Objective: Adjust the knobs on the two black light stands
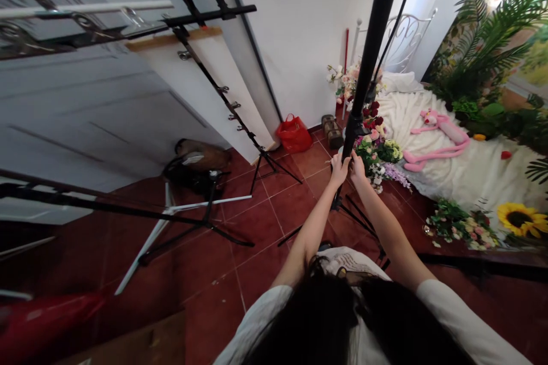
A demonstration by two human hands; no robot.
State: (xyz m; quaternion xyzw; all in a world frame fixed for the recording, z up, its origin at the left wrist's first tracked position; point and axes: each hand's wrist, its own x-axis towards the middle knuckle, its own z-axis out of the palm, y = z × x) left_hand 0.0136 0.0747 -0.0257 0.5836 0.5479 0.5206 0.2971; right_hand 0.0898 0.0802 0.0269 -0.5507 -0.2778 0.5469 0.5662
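A tall black stand (366,63) rises from the tiled floor past the top of the view, its legs spread below my hands. My left hand (339,170) is closed round the pole from the left side, just under a dark clamp joint (354,126). On the right side of the same pole, at about the same height, my right hand (357,166) grips it with bent fingers. A thin black cable (396,20) runs down beside the upper pole. The pole and my own fingers partly hide the fingertips.
Artificial flowers (377,148) stand right behind the pole. A bed with a cream cover (462,182) and a pink plush toy (454,136) lies to the right. A red bag (294,133), a clip stand (214,82) and white stand legs (148,245) are to the left.
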